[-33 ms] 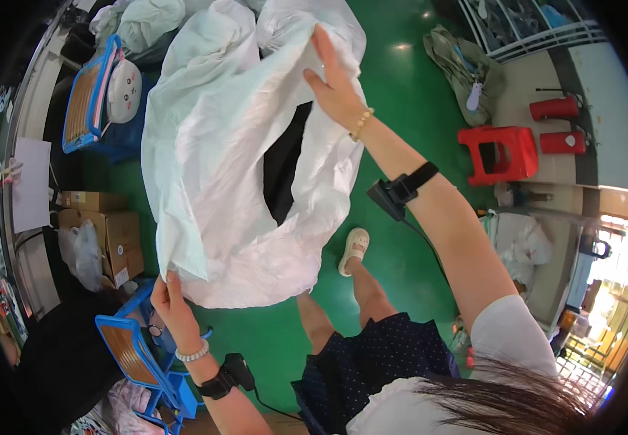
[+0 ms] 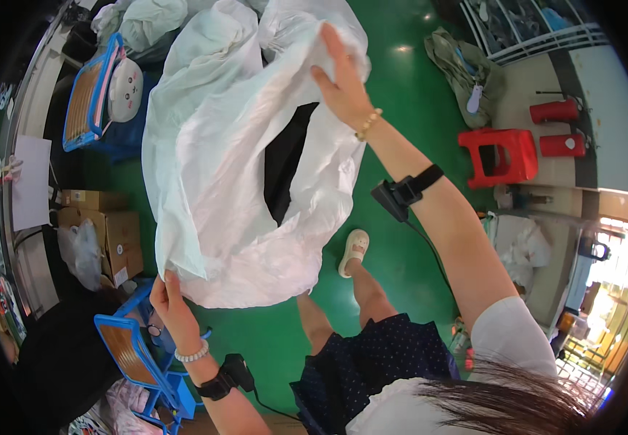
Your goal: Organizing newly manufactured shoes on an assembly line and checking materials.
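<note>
Pinching left hand (image 2: 176, 313): white fabric (image 2: 216, 170), bulk toward one o'clock.
Right hand (image 2: 346, 90): touching fabric toward seven o'clock, thumb spread, grip unclear.

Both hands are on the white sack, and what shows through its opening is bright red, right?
Not quite: the head view shows a black area through the opening, not red. The left hand and right hand are indeed on the white sack.
</note>
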Demonstrator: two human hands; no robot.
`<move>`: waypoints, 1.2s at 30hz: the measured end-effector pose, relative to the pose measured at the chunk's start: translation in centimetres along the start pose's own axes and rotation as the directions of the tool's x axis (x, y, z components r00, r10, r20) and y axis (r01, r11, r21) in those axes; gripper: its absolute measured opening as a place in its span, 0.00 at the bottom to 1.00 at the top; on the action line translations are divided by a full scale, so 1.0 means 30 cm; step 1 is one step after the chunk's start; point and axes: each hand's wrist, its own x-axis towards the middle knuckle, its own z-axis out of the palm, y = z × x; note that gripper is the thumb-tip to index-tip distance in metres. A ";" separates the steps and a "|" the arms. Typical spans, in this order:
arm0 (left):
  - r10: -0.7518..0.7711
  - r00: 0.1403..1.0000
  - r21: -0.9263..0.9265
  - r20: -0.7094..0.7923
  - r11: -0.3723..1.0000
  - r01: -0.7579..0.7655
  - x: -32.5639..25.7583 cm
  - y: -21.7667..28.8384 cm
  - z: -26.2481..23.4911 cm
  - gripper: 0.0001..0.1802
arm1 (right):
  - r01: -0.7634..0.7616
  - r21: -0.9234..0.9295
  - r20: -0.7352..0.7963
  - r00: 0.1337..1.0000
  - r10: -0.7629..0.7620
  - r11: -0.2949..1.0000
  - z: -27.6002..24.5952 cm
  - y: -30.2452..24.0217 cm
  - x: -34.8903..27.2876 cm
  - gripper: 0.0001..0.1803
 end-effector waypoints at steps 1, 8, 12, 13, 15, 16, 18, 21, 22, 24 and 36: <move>-0.065 0.993 -0.039 -0.097 0.997 0.061 0.002 -0.026 -0.011 0.14 | 0.018 -0.245 -0.040 0.999 -0.029 0.969 -0.028 -0.004 0.000 0.41; -0.057 0.976 -0.130 0.208 0.988 0.086 0.077 0.082 0.148 0.14 | 0.121 -0.731 -0.003 0.984 -0.181 0.672 -0.298 0.128 -0.045 0.43; -0.098 0.994 -0.390 0.040 0.915 0.106 0.100 0.122 0.242 0.13 | 0.160 -0.693 -0.031 0.968 -0.250 0.703 -0.223 0.177 -0.181 0.36; -0.144 0.989 -0.459 0.032 0.877 0.142 0.107 0.117 0.252 0.13 | 0.177 -0.676 0.047 0.979 -0.197 0.716 -0.186 0.206 -0.260 0.27; -0.163 0.986 -0.443 0.040 0.882 0.163 0.122 0.101 0.278 0.13 | 0.142 -0.417 0.465 0.882 0.077 0.898 -0.105 0.304 -0.427 0.14; -0.185 0.981 -0.418 0.052 0.888 0.190 0.124 0.098 0.275 0.13 | -0.114 -0.509 0.596 0.668 0.445 0.853 -0.024 0.298 -0.477 0.12; -0.184 0.975 -0.395 0.127 0.892 0.220 0.127 0.143 0.388 0.12 | 0.059 -0.805 0.299 0.900 0.316 0.591 -0.012 0.692 -0.789 0.28; -0.137 0.974 -0.099 0.178 0.983 0.156 0.073 0.154 0.359 0.11 | 0.107 -0.724 0.363 0.899 0.245 0.681 0.212 0.797 -0.602 0.28; -0.163 0.970 -0.042 0.179 0.984 0.174 0.052 0.149 0.352 0.11 | 0.128 -0.710 0.363 0.909 0.204 0.692 0.288 0.799 -0.487 0.29; -0.193 0.973 -0.006 0.130 0.981 0.195 -0.010 0.066 0.359 0.13 | 0.175 -0.678 0.359 0.927 0.113 0.714 0.433 0.757 -0.264 0.29; 0.289 0.950 -0.508 -0.115 0.805 -0.307 0.017 -0.049 0.458 0.11 | 0.328 -0.535 0.544 0.839 0.020 0.778 0.430 0.498 -0.128 0.30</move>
